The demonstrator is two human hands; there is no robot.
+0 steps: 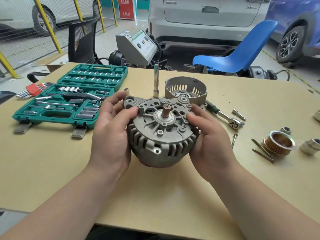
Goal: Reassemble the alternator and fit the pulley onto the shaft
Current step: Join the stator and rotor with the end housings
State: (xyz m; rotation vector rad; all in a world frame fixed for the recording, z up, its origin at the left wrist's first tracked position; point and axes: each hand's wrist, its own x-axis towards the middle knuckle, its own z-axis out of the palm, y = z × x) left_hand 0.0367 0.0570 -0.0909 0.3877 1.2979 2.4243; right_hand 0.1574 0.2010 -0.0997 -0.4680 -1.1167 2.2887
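Both hands clamped on alternator body [160, 134], held just above table [173, 196], centre of view. Left hand [110, 129] curled round left side, thumb on top face; right hand [207, 135] curled round right side. Shaft [167, 110] pointing up, bare. Pulley [279, 142] lying on table at right, well apart, w/ long bolts [262, 152] just beside. Open end cover [186, 90] behind alternator. Socket set [69, 96] at left.

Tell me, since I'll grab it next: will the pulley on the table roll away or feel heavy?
The pulley seems to rest on a flat face, so it probably won't roll unless tipped onto its grooved rim. It looks like solid metal, likely heavy for its size. The loose bolts beside it may scatter if nudged.
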